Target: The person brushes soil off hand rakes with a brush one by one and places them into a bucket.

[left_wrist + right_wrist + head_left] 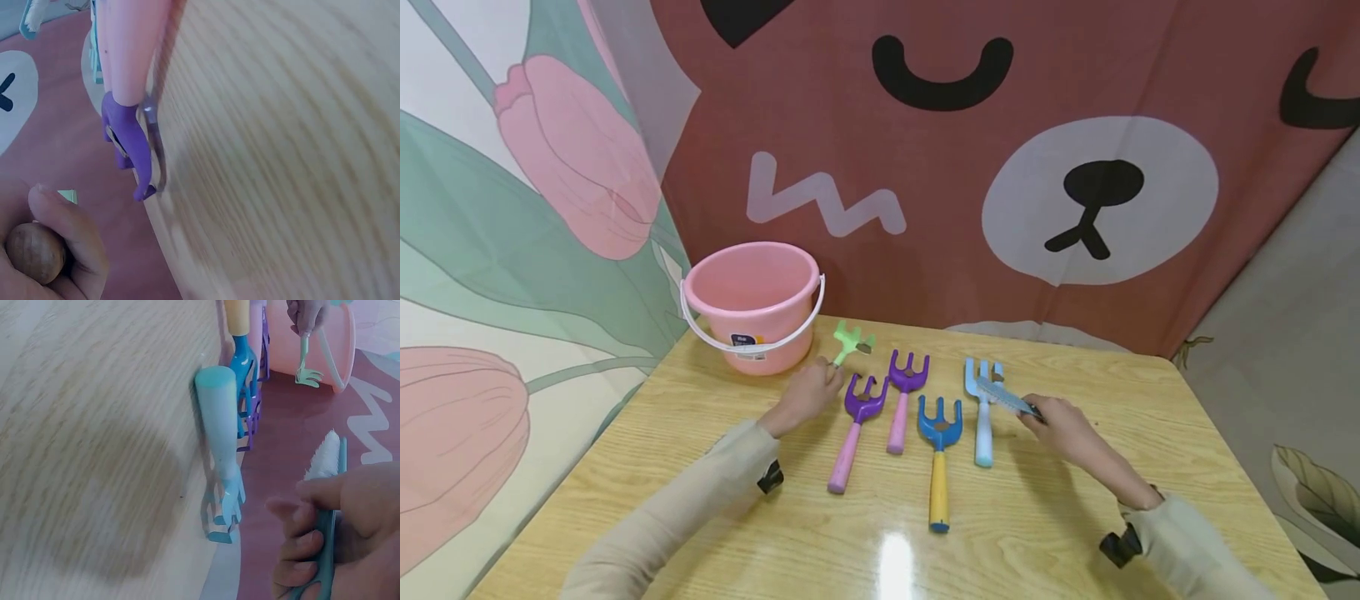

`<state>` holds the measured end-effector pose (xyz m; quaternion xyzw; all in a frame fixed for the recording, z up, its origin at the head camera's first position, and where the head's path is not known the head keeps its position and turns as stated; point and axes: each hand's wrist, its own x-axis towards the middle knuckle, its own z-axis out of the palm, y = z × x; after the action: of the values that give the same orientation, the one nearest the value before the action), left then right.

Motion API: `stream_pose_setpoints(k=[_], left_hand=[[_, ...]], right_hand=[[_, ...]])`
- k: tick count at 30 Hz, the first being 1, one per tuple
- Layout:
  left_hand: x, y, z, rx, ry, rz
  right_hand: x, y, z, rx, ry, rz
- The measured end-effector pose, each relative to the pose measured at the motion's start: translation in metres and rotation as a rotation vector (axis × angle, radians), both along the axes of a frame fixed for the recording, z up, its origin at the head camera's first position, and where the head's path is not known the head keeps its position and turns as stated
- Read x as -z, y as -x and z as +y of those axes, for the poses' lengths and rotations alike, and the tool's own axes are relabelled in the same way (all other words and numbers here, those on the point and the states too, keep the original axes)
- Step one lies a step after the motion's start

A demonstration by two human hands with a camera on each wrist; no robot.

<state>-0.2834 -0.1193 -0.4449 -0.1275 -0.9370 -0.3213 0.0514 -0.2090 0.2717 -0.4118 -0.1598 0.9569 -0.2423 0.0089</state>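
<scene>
My left hand grips the round wooden handle of a small green garden hand fork, held up beside the pink bucket. A brown patch marks its tines. In my right hand is a teal-handled brush; its white bristles show in the right wrist view. The brush overlaps the head of a light blue hand fork in the head view. Left of that lies a blue hand fork with a yellow handle. Two purple hand forks with pink handles, one nearer and one farther, lie below my left hand's fork.
The pink bucket with a white handle stands at the table's back left corner. Behind the wooden table hangs a curtain with a bear face. Brown patches show on the lying forks' heads.
</scene>
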Motion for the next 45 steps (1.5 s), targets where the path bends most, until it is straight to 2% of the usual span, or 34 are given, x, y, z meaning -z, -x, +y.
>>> stream_pose_setpoints(k=[4, 10, 15, 22, 29, 35, 45], left_hand=[[-0.002, -0.002, 0.003, -0.005, -0.015, -0.041], [0.0, -0.003, 0.006, 0.033, -0.047, -0.081], [0.001, -0.005, 0.008, 0.061, -0.001, -0.066], [-0.003, -0.008, 0.013, 0.095, 0.025, -0.068], [-0.006, -0.012, 0.022, 0.109, -0.004, -0.056], [-0.009, -0.018, 0.029, 0.139, 0.001, -0.036], [-0.013, -0.022, 0.039, 0.196, -0.007, -0.045]], right_hand=[[-0.002, -0.002, -0.003, 0.01, 0.019, 0.011], [-0.002, -0.001, -0.009, -0.007, 0.047, 0.032], [0.004, -0.001, -0.017, -0.022, 0.044, 0.071], [0.011, 0.0, -0.027, -0.061, 0.014, 0.108], [0.012, 0.002, -0.042, -0.064, 0.027, 0.195], [0.012, 0.007, -0.057, -0.068, 0.045, 0.265], [0.013, 0.022, -0.087, -0.145, 0.015, 0.332]])
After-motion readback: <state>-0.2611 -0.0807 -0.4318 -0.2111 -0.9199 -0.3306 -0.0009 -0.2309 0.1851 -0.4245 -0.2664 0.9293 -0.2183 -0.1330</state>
